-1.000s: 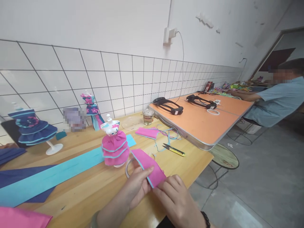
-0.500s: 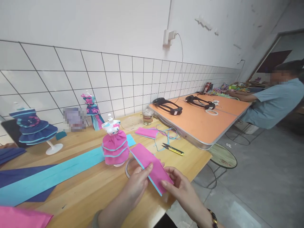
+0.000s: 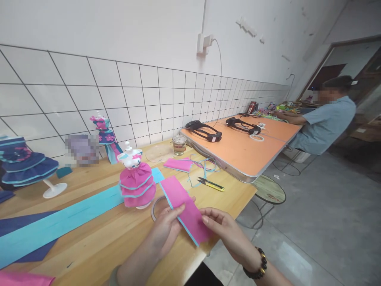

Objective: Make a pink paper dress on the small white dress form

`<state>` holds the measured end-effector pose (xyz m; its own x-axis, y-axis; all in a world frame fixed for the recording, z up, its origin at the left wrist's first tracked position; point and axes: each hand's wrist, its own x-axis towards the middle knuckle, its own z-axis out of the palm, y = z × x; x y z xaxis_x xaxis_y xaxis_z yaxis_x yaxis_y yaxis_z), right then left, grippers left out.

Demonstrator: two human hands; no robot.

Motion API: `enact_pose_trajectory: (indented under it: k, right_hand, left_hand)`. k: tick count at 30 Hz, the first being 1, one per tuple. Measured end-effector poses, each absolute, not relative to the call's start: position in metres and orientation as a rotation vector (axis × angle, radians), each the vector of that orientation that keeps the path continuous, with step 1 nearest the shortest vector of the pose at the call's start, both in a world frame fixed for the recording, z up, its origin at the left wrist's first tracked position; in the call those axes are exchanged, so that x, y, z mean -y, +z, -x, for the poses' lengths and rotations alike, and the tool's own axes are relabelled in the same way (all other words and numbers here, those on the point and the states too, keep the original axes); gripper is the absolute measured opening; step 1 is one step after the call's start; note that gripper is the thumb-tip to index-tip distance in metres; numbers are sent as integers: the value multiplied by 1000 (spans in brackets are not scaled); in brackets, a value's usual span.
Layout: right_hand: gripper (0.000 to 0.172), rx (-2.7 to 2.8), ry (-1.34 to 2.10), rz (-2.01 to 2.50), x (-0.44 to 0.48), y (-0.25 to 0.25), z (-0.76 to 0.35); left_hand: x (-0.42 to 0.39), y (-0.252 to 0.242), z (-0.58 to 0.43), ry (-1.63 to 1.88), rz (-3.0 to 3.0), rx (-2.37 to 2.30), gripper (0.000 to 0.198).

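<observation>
I hold a pink paper strip (image 3: 183, 208) with a light-blue edge over the near edge of the wooden table (image 3: 98, 242). My left hand (image 3: 166, 230) pinches its left side and my right hand (image 3: 224, 232) pinches its right side near the lower end. Just behind the strip stands a small mannequin in a pink tiered dress (image 3: 135, 180). A ring of clear tape (image 3: 156, 206) lies partly under the strip.
A long light-blue paper strip (image 3: 59, 220) lies over dark-blue paper at left. Yellow-handled snips (image 3: 210, 183), another pink piece (image 3: 180, 163), a glass jar (image 3: 179, 144) and two more dressed mannequins (image 3: 25, 165) stand farther back. Another person (image 3: 323, 121) sits at the orange table (image 3: 244, 149).
My right hand slid from on top of the strip to its right edge, uncovering the lower end. The view shifted a little to the right.
</observation>
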<state>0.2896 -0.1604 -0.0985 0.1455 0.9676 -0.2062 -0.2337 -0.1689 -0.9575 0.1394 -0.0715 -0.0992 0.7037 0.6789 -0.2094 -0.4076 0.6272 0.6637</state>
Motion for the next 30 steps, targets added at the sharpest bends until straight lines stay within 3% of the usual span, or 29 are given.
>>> enact_pose_trajectory:
  k: [5, 14, 24, 30]
  right_hand:
    - [35, 777, 1373, 1214, 153, -99, -287]
    - [38, 980, 1125, 1432, 155, -102, -295]
    - [36, 1111, 1074, 1508, 154, -95, -310]
    - [32, 1280, 1028, 1575, 156, -87, -323]
  left_hand:
    - [75, -101, -137, 559, -687, -457, 26]
    - [67, -98, -139, 672, -812, -623, 30]
    - [62, -97, -135, 706, -892, -651, 41]
    - [52, -91, -125, 625, -1113, -742, 33]
